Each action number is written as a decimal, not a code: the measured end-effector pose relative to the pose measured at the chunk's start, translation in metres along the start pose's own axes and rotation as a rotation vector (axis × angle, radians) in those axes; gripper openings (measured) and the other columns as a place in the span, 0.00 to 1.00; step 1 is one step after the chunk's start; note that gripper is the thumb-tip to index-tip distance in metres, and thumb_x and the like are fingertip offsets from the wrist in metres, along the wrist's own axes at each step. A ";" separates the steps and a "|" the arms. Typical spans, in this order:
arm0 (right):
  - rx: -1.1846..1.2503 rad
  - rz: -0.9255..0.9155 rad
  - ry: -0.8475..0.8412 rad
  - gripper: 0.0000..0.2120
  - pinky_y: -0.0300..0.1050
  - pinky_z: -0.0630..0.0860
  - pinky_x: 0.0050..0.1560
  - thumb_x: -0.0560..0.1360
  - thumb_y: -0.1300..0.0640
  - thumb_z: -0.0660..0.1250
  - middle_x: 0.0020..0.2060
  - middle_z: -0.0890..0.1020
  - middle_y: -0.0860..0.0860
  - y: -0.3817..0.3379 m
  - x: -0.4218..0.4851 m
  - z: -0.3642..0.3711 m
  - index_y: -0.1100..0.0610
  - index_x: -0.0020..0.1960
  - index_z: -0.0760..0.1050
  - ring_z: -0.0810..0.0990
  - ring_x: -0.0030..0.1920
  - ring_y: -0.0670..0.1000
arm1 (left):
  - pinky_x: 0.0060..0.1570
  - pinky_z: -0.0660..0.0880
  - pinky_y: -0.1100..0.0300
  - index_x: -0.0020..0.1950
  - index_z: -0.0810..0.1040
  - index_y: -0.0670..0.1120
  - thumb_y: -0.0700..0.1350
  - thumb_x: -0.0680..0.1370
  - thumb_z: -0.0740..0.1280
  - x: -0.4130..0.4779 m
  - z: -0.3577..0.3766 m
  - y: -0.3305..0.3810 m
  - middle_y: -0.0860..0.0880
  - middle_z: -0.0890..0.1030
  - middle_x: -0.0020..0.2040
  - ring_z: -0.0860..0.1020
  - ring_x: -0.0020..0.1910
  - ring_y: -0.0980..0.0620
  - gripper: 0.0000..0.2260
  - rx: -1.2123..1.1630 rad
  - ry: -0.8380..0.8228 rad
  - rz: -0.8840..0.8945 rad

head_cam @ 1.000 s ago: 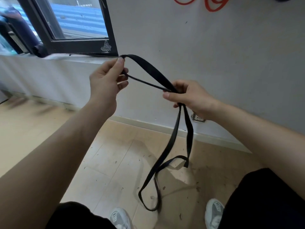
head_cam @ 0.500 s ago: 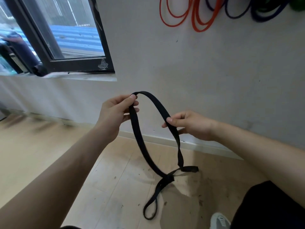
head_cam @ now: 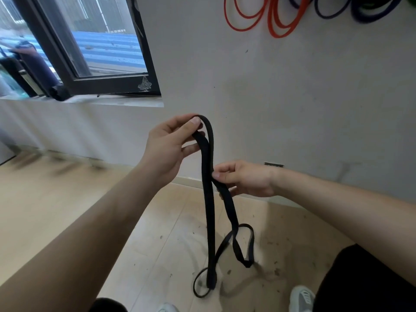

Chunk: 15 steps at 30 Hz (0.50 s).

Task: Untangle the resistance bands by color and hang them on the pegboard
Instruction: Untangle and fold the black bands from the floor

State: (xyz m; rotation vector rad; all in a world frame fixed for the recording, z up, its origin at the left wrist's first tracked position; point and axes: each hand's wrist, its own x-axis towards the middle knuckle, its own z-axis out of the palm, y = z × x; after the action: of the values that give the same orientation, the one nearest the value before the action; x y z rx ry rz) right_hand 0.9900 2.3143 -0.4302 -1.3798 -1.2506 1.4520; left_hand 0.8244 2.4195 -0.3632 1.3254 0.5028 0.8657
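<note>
A long black resistance band hangs in front of me, folded over at the top and twisted into small loops near the floor. My left hand pinches the band's top fold between thumb and fingers. My right hand sits lower and to the right, pinching one strand of the same band. High on the wall hang orange bands and dark purple bands; their hooks are out of frame.
A grey wall stands straight ahead with a black-framed window at upper left and a wall socket behind my right wrist. Below is a light wood floor with scattered debris. My white shoes show at the bottom edge.
The wide loop between my hands has closed into a narrow fold. My right hand slid lower down the strand and nearer the left, and the band's lower loops have re-twisted.
</note>
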 end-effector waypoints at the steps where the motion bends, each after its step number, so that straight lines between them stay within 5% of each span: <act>1: 0.011 -0.002 0.005 0.10 0.48 0.75 0.54 0.83 0.54 0.62 0.38 0.81 0.45 0.000 0.000 0.000 0.54 0.54 0.81 0.79 0.40 0.45 | 0.48 0.81 0.55 0.59 0.81 0.40 0.40 0.80 0.69 0.000 -0.001 0.000 0.45 0.82 0.46 0.81 0.47 0.47 0.09 -0.017 0.005 0.004; 4: 0.059 -0.014 0.009 0.09 0.48 0.76 0.53 0.82 0.53 0.63 0.40 0.82 0.48 0.001 0.000 -0.003 0.53 0.48 0.81 0.80 0.43 0.48 | 0.51 0.82 0.53 0.60 0.80 0.39 0.39 0.81 0.68 0.001 -0.005 0.001 0.45 0.82 0.47 0.81 0.48 0.46 0.09 -0.075 0.026 0.006; 8: 0.112 -0.005 0.031 0.15 0.53 0.77 0.62 0.76 0.48 0.65 0.52 0.84 0.56 0.003 0.000 -0.010 0.57 0.55 0.79 0.83 0.55 0.58 | 0.52 0.82 0.51 0.61 0.79 0.38 0.38 0.81 0.67 0.003 -0.013 0.003 0.44 0.81 0.48 0.81 0.47 0.47 0.10 -0.115 0.044 0.018; 15: 0.051 -0.116 0.228 0.03 0.46 0.79 0.49 0.78 0.60 0.70 0.37 0.82 0.53 0.002 -0.006 -0.021 0.57 0.52 0.78 0.80 0.40 0.53 | 0.50 0.83 0.56 0.57 0.80 0.40 0.39 0.81 0.69 0.007 -0.035 -0.001 0.47 0.82 0.46 0.83 0.46 0.51 0.06 -0.028 0.114 -0.018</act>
State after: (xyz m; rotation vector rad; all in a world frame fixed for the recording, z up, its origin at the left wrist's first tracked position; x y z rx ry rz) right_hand 1.0117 2.3113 -0.4294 -1.3728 -1.1203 1.2027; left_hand 0.8021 2.4467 -0.3706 1.2489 0.5886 0.9334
